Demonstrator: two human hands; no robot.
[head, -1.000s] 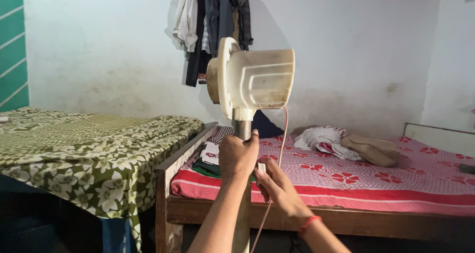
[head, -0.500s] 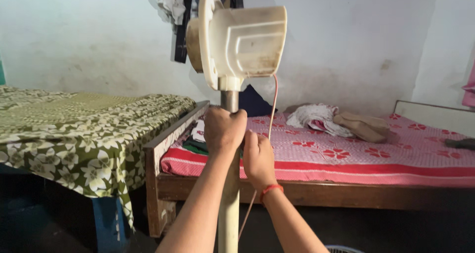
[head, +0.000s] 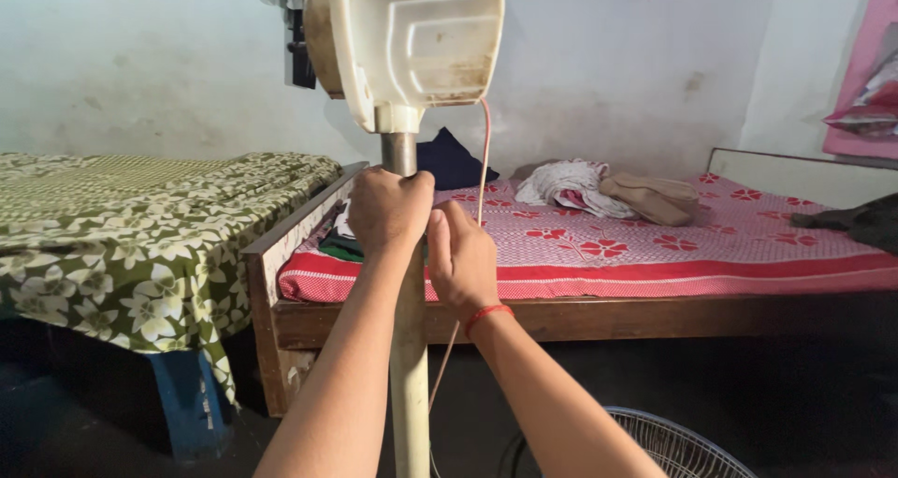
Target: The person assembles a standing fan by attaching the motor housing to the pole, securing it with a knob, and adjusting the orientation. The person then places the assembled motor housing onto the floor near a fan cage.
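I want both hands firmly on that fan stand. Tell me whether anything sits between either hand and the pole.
Nothing visible does. The left hand is wrapped around the pole just below the motor housing. The right hand presses against the pole beside it, where the pink cord hangs down.

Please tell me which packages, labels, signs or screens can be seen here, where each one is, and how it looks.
Package: perhaps one, a shiny plastic bag in pink and grey, hanging at the far right edge by the wall; too blurred to be sure.
Labels, signs, screens: none can be seen, also not on the cream fan motor housing above the hands.
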